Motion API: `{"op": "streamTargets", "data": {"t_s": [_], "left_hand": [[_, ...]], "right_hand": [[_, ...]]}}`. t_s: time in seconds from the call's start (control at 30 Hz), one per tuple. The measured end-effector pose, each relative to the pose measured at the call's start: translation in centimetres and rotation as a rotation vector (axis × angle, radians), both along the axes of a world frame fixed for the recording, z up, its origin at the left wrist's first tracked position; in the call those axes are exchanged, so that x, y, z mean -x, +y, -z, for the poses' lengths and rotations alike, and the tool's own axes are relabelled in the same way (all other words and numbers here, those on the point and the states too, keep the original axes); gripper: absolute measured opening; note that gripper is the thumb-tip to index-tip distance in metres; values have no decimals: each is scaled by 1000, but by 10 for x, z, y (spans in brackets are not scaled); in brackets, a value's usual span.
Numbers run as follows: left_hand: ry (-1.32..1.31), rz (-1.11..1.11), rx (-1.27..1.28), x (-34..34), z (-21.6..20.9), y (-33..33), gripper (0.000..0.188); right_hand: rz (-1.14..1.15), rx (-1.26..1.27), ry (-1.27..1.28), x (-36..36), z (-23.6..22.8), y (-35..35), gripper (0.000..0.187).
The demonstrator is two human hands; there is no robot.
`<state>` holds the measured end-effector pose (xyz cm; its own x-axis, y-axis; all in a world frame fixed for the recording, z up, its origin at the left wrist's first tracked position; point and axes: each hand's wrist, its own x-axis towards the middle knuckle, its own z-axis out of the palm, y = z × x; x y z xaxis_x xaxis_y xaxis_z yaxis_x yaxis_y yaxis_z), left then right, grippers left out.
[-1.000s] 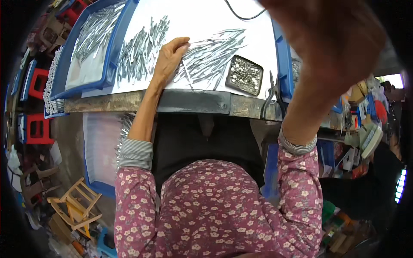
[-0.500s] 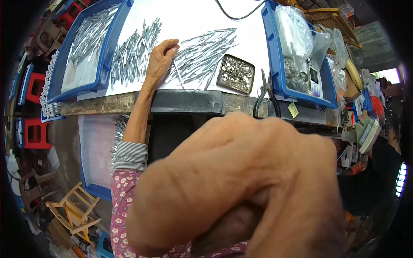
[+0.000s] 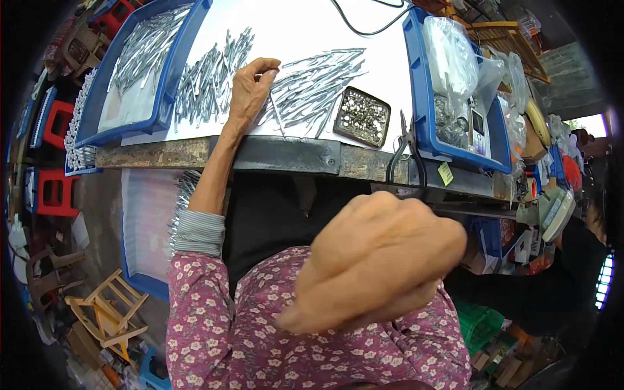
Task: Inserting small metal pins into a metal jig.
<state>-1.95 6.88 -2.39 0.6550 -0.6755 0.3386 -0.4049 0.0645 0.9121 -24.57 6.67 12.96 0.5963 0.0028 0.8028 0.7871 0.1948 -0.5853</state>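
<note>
Strips slant away beside the left hand, right hand hides itself

I see metal strips [image 3: 318, 81] fanned on white paper [image 3: 312, 26] over the tabletop [image 3: 364, 162], to the right of the left hand [image 3: 255, 84]. Their long axes run diagonally, from near left to far right. A second heap [image 3: 208, 84], left of the hand, points more nearly straight away from the wearer, leaning right at the far ends. One loose strip [image 3: 277, 116] lies across the fan's near side, its lower end toward the tabletop's edge and its upper end lost beneath the hand.

The left thumb and forefinger come close together; I cannot tell whether they pinch anything. The right hand [image 3: 380, 263] looms blurred before the shirt [image 3: 279, 279], knuckles up. Its fingers fold under, out of my sight, so I cannot tell whether it grips something.

Right of the fan sits a tin [image 3: 358, 139] of shiny bits [image 3: 364, 114], too small for me to identify. The pliers [image 3: 408, 138] beside it point away, handles overhanging the edge. The top of my view cuts off the left tray [image 3: 170, 91] and a cable [image 3: 354, 29].
</note>
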Motion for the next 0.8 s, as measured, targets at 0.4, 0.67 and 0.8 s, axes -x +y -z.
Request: {"op": "streamTargets", "data": {"t_s": [0.4, 0.67, 0.8], "left_hand": [[459, 300, 1155, 73, -111, 160, 23], [409, 278, 1197, 130, -107, 207, 23], [349, 290, 1236, 114, -110, 203, 24]], "right_hand": [[284, 18, 108, 40, -38, -13, 35], [530, 247, 741, 64, -82, -7, 55], [344, 146, 358, 85, -61, -37, 40]]}}
